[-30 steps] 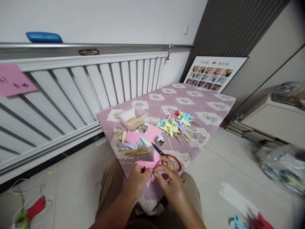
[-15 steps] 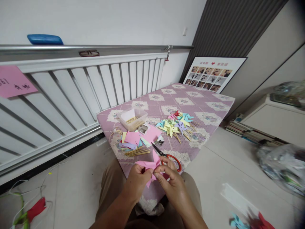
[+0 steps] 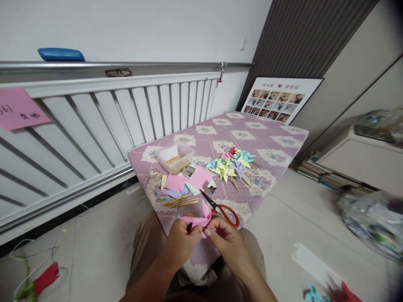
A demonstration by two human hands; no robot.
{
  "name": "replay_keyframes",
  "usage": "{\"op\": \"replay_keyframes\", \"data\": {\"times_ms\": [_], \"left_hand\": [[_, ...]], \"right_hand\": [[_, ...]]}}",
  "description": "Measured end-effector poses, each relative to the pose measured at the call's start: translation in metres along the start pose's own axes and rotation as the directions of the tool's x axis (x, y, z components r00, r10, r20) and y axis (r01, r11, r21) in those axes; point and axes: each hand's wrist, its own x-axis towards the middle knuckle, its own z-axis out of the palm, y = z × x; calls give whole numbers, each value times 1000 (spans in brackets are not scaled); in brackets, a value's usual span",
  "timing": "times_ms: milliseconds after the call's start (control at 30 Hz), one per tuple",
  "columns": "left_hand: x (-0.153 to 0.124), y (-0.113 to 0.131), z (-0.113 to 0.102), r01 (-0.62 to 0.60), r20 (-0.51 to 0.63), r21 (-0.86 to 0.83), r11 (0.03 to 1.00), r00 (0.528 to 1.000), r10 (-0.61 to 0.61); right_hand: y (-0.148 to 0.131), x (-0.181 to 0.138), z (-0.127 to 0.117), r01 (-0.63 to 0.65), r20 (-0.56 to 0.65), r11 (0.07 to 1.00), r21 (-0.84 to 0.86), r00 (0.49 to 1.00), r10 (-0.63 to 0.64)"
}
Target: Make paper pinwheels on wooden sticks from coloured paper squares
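Both hands meet over the near corner of the purple quilted mat [image 3: 258, 138]. My left hand [image 3: 182, 241] and my right hand [image 3: 225, 241] pinch a folded pink paper pinwheel [image 3: 201, 218] between thumbs and fingertips. Red-handled scissors [image 3: 225, 209] lie on the mat just beyond my right hand. A stack of coloured paper squares [image 3: 181, 182] and a bundle of thin wooden sticks [image 3: 179, 202] lie further left. A heap of finished pinwheels [image 3: 231, 163] sits mid-mat.
A clear plastic box [image 3: 176, 157] with sticks stands near the white slatted rail [image 3: 110, 113]. A photo board [image 3: 277, 100] leans at the mat's far end. Books [image 3: 321, 174], a plastic bag [image 3: 371, 218] and loose pinwheels [image 3: 327, 292] lie on the floor at right.
My hands have drawn together and closed tighter on the pink pinwheel, folding its lower flap in. The view has tilted slightly downward.
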Motion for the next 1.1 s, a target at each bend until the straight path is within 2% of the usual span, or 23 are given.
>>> {"op": "replay_keyframes", "data": {"times_ms": [100,167,367,533,667,800,967,1100], "left_hand": [[0,1,0,-12,0,17,1000,1000,12],[-1,0,1,-33,-10,42,999,999,33],[-2,-2,2,-53,-18,61,997,998,54],[-5,2,0,-56,-21,112,992,998,59],[-7,4,-2,-24,-11,134,991,1000,26],[-8,1,-3,-67,-27,169,983,997,72],[-10,-2,-4,-156,16,278,948,987,158],[-11,-2,-3,-136,22,277,951,991,135]], "right_hand": [[10,1,1,-44,-50,996,81,998,48],[13,2,3,-31,-75,991,131,996,41],[5,1,12,-44,-89,945,325,993,77],[1,-3,6,-114,10,969,220,993,115],[6,-3,0,-134,25,973,186,991,132],[6,-4,2,-163,30,967,197,987,161],[1,-6,3,-173,34,946,275,985,170],[8,-5,-2,-200,67,942,268,980,189]]}}
